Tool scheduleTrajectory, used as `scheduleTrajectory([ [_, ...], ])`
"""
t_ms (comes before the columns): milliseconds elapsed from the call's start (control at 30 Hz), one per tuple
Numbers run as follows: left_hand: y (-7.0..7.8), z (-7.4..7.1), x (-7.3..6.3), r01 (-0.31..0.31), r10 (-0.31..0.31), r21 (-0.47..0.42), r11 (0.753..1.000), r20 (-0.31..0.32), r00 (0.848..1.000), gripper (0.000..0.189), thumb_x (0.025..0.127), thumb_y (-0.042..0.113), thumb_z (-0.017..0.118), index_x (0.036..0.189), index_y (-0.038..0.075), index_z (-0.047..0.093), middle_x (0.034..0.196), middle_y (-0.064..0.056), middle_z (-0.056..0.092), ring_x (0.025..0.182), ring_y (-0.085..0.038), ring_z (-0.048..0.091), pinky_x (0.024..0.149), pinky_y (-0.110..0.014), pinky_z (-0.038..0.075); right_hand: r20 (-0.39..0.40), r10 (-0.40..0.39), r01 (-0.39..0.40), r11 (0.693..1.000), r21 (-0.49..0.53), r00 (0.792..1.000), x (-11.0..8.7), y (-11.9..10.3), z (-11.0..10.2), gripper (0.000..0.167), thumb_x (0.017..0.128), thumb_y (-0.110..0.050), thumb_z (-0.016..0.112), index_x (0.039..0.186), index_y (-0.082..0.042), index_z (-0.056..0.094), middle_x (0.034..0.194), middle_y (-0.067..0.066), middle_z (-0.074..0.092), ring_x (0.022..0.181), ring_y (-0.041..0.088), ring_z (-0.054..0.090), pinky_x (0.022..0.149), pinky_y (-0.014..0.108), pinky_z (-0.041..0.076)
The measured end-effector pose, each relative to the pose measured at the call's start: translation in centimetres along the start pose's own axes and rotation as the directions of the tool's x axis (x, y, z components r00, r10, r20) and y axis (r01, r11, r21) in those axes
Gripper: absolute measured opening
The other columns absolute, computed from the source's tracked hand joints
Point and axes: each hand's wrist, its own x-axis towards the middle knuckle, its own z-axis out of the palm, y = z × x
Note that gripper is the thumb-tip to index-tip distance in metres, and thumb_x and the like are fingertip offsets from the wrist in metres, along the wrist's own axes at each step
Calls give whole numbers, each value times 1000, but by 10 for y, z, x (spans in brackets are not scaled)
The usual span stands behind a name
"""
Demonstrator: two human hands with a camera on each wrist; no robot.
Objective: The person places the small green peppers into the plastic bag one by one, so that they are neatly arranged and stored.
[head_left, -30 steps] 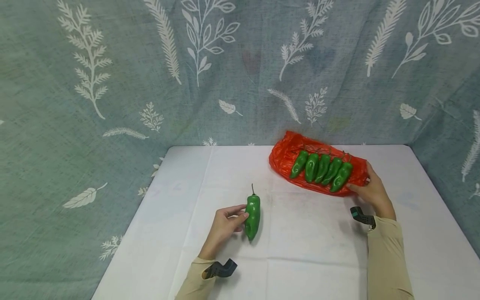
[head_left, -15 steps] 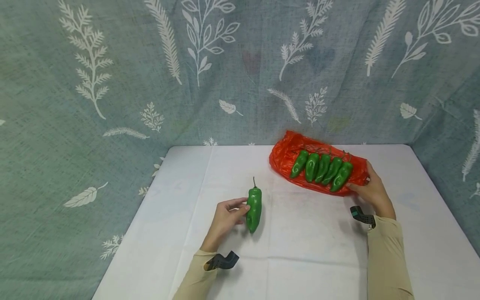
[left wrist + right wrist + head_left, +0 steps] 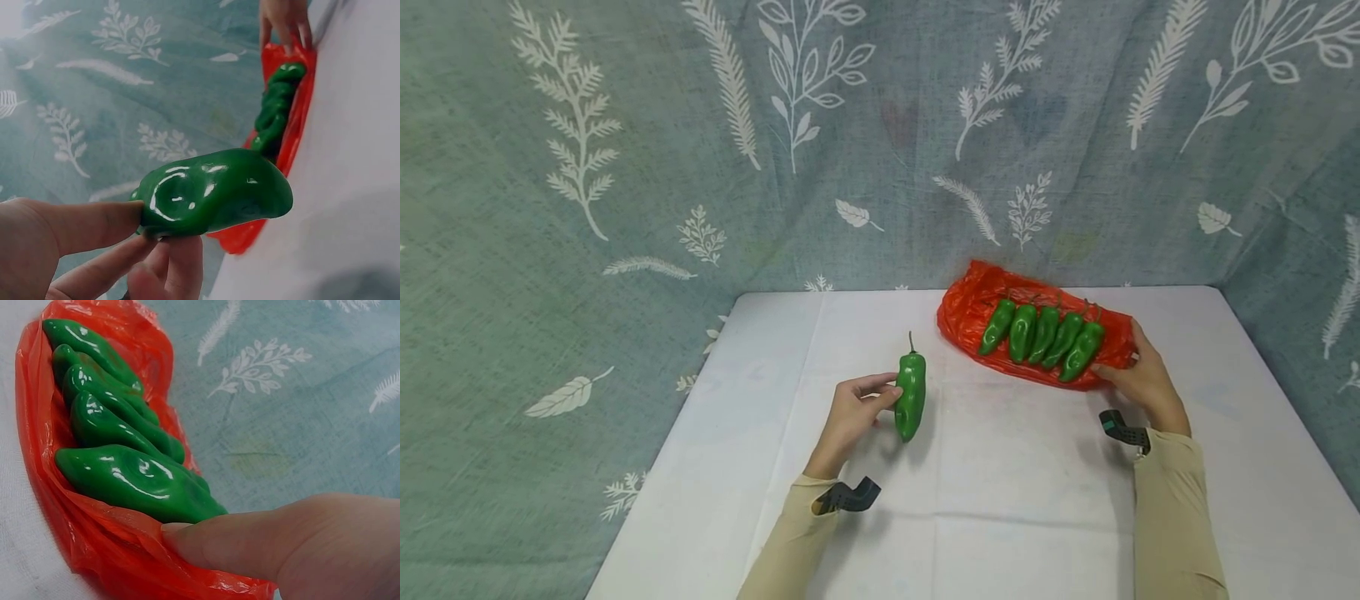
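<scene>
My left hand (image 3: 854, 414) pinches a green pepper (image 3: 911, 397) between thumb and fingers, stem end away from me, above the middle of the table. Its shadow falls on the cloth. In the left wrist view the pepper (image 3: 215, 190) lies across the fingertips. At the back right a red plastic bag (image 3: 958, 310) is spread out, bearing a row of several green peppers (image 3: 1043, 335) side by side. My right hand (image 3: 1150, 382) grips the bag's right end. In the right wrist view the thumb (image 3: 206, 540) presses on the red plastic (image 3: 119, 528) beside the nearest pepper; the other fingers are hidden there.
A white cloth (image 3: 1030, 467) covers the table, with a crease across it. Behind and at the sides hangs a grey-green curtain (image 3: 880, 125) with white leaf prints. Each wrist wears a small black camera, one of them the left wrist camera (image 3: 850, 495).
My left hand has moved away from me over the table, and slightly to the right, with the pepper in its fingers. The right hand and the bag have stayed in place.
</scene>
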Motion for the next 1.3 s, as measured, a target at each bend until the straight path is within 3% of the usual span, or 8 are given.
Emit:
scheduleTrajectory([
  [267, 10, 1, 15, -14, 14, -12, 1000, 2, 1000, 33, 92, 20, 77, 124, 11, 76, 103, -12, 77, 77, -10, 73, 49, -23, 36, 2, -14, 14, 1000, -9, 1000, -1, 0, -1, 103, 95, -11, 71, 166, -10, -4, 164, 38, 22, 140, 61, 37, 111, 73, 36],
  [600, 28, 1, 35, -43, 43, 23, 999, -2, 999, 31, 93, 21, 76, 123, 13, 76, 103, -11, 78, 77, -11, 73, 51, -23, 37, -7, -18, 18, 1000, -10, 1000, 0, 1, 0, 103, 94, -10, 71, 167, -10, -2, 163, 38, 24, 139, 62, 38, 110, 73, 37],
  [867, 39, 2, 50, -53, 53, 44, 998, 0, 999, 30, 94, 24, 76, 123, 15, 77, 106, -11, 77, 90, -29, 77, 55, -27, 40, -7, -11, 11, 1000, -2, 1000, -1, 1, 0, 103, 94, -10, 71, 166, -9, -2, 162, 39, 25, 140, 61, 37, 111, 73, 38],
  [1033, 48, 2, 58, -70, 70, 41, 997, 8, 998, 30, 94, 24, 76, 122, 14, 77, 104, -11, 77, 81, -15, 75, 55, -27, 41, -8, -18, 18, 1000, -11, 1000, -1, 0, 0, 101, 95, -10, 70, 166, -9, -1, 161, 39, 26, 138, 61, 39, 110, 73, 38],
  [1300, 59, 3, 70, -86, 83, 80, 993, 47, 995, 32, 94, 24, 74, 125, 16, 76, 105, -9, 78, 83, -13, 75, 57, -27, 42, -3, -11, 11, 1000, -17, 1000, -2, -1, 0, 103, 95, -10, 70, 166, -9, -4, 162, 40, 23, 138, 60, 40, 111, 71, 38],
])
